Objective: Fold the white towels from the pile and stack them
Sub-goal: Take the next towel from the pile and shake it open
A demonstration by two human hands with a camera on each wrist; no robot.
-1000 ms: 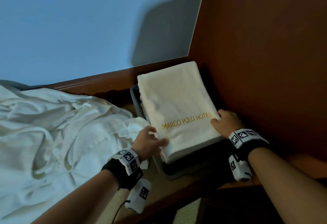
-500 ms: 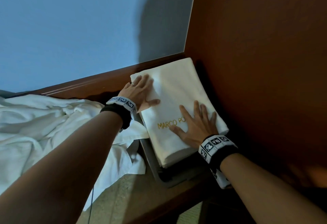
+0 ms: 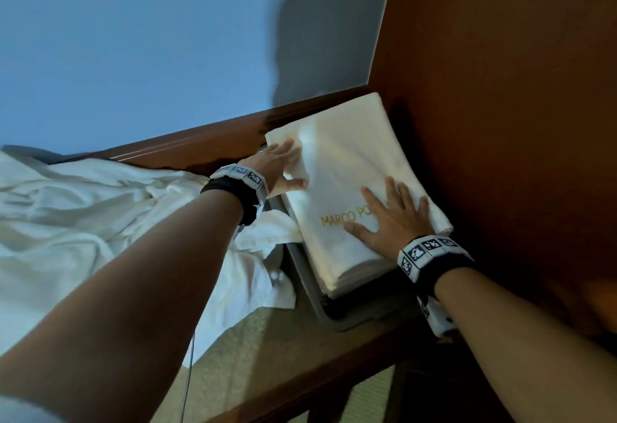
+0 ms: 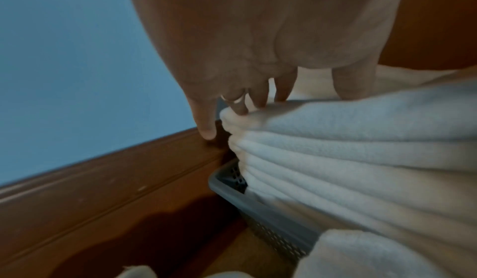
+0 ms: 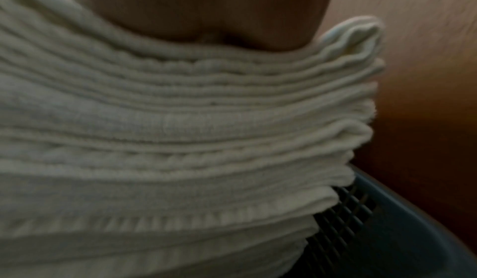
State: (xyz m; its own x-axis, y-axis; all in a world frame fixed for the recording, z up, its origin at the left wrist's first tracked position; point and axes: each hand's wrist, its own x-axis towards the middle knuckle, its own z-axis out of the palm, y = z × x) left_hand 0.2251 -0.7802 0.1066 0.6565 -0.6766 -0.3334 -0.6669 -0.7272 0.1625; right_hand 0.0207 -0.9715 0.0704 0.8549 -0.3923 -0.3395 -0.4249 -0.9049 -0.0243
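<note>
- Folded towel (image 3: 350,169), the top one with gold "MARCO PO…" lettering, lies on a stack of folded towels (image 5: 180,139) that sits in a grey perforated basket (image 3: 337,317), tucked into the far right corner against the wooden panel (image 3: 500,122).
- Its long axis runs from the near edge toward the far wall, slightly slanted to the left.
- Left hand (image 3: 283,169) rests at the far left corner of the towel, fingers (image 4: 206,119) straight and slightly spread; the wrist view shows the little finger hanging off past the edge, pointing down toward the wooden ledge (image 4: 103,180).
- Right hand (image 3: 390,219) lies flat on the near right part, fingers spread wide, palm down over the end of the lettering.
- Both hands sit on top of the towel, so a smoothing or squaring push would likely run outward along its surface; neither hand pinches cloth.
- The unfolded pile of white towels (image 3: 100,222) lies on the left, nearer the left hand, which would probably reach it first.
- Hidden: the rest of the lettering under the right hand, the basket's inside, and how many towels the stack counts. The right wrist view is blurred.
</note>
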